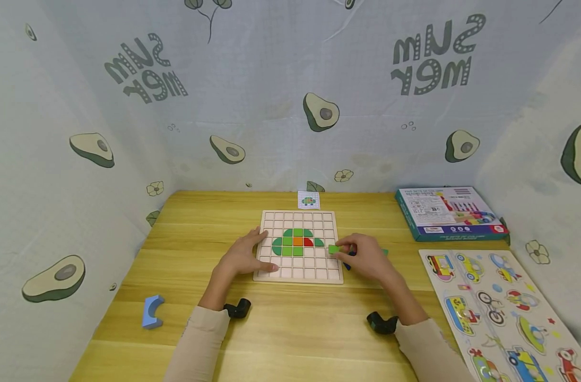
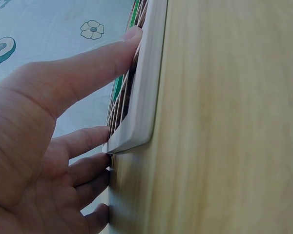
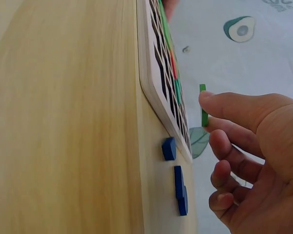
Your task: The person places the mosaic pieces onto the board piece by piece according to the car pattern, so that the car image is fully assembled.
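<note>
A wooden grid board (image 1: pixel 319 271) lies on the table, with green, orange and red tiles set in its middle cells in a car-like shape. My left hand (image 1: pixel 244 253) rests on the board's left side, thumb on the front cells and fingers along the edge. Between thumb and index finger, my right hand (image 1: pixel 364 257) pinches a light green square tile (image 1: pixel 334 249) over the board's right edge. In the right wrist view that tile (image 3: pixel 203 105) stands on edge, above the board's surface. Blue pieces (image 3: pixel 169 148) lie beside the board, partly hidden by the right hand in the head view.
A small picture card (image 1: pixel 309 200) lies behind the board. At the right are a flat box (image 1: pixel 452 212) and a vehicle puzzle board (image 1: pixel 502 297). A blue arch block (image 1: pixel 152 312) sits at the left. A patterned cloth (image 1: pixel 271 106) hangs behind the table.
</note>
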### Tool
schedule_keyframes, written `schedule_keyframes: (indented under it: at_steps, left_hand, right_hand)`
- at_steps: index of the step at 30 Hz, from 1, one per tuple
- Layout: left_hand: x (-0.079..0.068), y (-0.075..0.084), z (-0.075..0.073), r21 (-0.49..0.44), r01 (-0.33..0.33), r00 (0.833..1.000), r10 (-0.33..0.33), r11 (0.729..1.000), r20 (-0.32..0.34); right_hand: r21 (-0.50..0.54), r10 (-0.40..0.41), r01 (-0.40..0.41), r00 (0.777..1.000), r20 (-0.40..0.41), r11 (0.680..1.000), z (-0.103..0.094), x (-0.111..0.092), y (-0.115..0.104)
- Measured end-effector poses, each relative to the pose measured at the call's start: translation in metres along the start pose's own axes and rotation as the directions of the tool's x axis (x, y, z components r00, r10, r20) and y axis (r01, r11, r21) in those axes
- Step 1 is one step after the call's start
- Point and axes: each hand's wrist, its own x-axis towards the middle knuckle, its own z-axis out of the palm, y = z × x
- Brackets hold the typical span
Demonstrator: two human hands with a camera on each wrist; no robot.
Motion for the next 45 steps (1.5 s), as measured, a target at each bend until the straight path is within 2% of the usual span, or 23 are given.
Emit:
schedule_keyframes:
  at_steps: [12, 23, 27, 37, 45]
  left_hand:
    - [0.0, -0.001, 0.0, -0.021, -0.006, 1.0, 0.006, 1.0, -0.003]
    - [0.001, 0.0, 0.0, -0.013, -0.001, 1.0, 0.001, 1.0, 0.003]
    - [0.001, -0.001, 0.0, -0.008, 0.001, 1.0, -0.001, 1.0, 0.005]
    - [0.002, -0.002, 0.0, -0.018, 0.008, 1.0, -0.007, 1.0, 0.006]
    - [0.003, -0.003, 0.0, -0.009, 0.002, 1.0, -0.001, 1.0, 0.007]
  right_hand:
    - [0.065, 0.021, -0.023, 0.999, 0.031, 0.998, 0.02, 0.01, -0.012]
    - [0.116, -0.009, 0.004, 0.999, 0.047, 0.993, 0.036, 0.019, -0.021]
    - [0.109, -0.025, 0.021, 0.999, 0.034, 0.994, 0.04, 0.022, -0.02]
    - [0.085, 0.029, -0.031, 0.999, 0.028, 0.996, 0.047, 0.026, -0.024]
    - [0.091, 0.024, -0.026, 0.999, 0.025, 0.995, 0.049, 0.026, -0.024]
